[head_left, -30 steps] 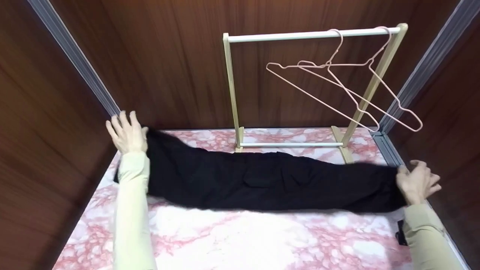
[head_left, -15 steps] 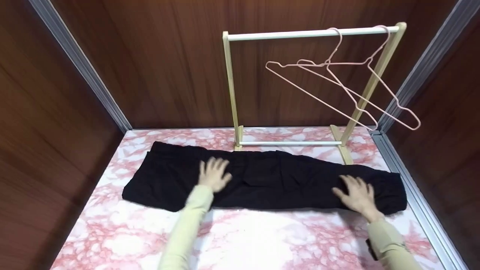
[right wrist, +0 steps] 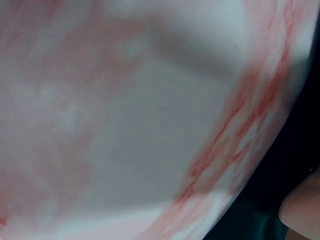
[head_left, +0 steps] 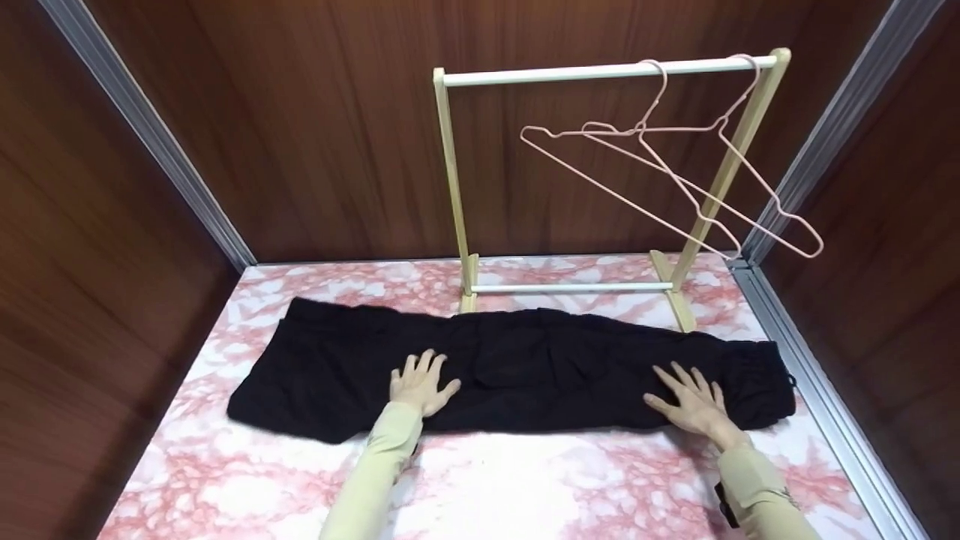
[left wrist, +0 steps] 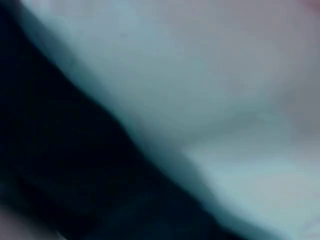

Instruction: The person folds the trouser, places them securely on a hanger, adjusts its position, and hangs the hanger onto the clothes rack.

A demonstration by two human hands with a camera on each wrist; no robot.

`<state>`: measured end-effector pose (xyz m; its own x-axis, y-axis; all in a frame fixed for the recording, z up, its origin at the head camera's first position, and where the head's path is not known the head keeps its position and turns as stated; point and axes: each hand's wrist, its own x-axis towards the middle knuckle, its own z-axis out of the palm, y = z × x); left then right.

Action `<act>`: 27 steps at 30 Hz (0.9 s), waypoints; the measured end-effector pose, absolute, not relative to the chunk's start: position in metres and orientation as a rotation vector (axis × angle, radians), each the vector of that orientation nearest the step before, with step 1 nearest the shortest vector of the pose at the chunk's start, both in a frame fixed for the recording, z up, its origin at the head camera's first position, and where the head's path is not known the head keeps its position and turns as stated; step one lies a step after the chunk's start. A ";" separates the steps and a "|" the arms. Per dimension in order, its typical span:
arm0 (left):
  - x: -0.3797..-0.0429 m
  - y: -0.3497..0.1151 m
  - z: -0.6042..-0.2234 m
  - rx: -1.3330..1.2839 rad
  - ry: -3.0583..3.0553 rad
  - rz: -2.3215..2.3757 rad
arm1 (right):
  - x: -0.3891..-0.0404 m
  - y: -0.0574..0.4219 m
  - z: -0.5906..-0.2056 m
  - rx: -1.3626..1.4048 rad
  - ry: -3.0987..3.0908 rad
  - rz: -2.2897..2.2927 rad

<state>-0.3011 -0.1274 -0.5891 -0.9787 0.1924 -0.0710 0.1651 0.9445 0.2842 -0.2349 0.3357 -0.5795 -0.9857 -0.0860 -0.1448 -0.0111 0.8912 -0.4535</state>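
A pair of black trousers (head_left: 510, 360), folded lengthwise, lies across the table, its wide end at the left and its gathered end at the right. My left hand (head_left: 422, 384) rests flat on it left of centre, fingers spread. Near the gathered end my right hand (head_left: 691, 403) lies on the cloth, also with spread fingers. In the left wrist view the dark trousers (left wrist: 75, 150) fill the lower left. The right wrist view shows a fingertip (right wrist: 302, 210) against the trousers (right wrist: 265, 185) at the lower right.
Behind the trousers stands a clothes rack (head_left: 555, 75) with two pink hangers (head_left: 600, 184) on its bar, towards the right. The pink-and-white marbled table (head_left: 480, 487) is bounded by brown wood-look panels (head_left: 337, 150) at the back and both sides.
Both hands have moved inward from the two ends of the trousers onto their middle stretch. The trousers' left end has come down onto the table and now lies flatter.
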 end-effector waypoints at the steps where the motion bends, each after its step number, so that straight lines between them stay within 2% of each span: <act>1: -0.297 -0.129 -0.587 0.267 2.997 0.408 | -0.234 0.335 -0.580 -0.092 2.898 -0.704; 8: -0.274 -0.133 -0.565 0.153 2.954 0.222 | -0.228 0.336 -0.584 -0.341 3.117 -0.983; 10: -0.271 -0.130 -0.561 0.126 2.978 0.198 | -0.225 0.342 -0.584 -0.312 3.300 -1.135; 13: -0.272 -0.120 -0.560 0.158 3.093 0.263 | -0.214 0.360 -0.580 0.121 3.462 -1.408; 15: -0.274 -0.110 -0.559 0.244 3.173 0.374 | -0.203 0.376 -0.575 0.528 3.367 -1.500; 17: -0.278 -0.098 -0.556 0.374 3.200 0.530 | -0.194 0.394 -0.571 0.798 3.155 -1.515; 22: -0.298 -0.062 -0.545 0.660 3.005 0.798 | -0.189 0.427 -0.573 0.860 2.714 -1.470; 27: -0.317 -0.028 -0.542 0.757 2.821 0.695 | -0.194 0.434 -0.577 0.860 2.682 -1.610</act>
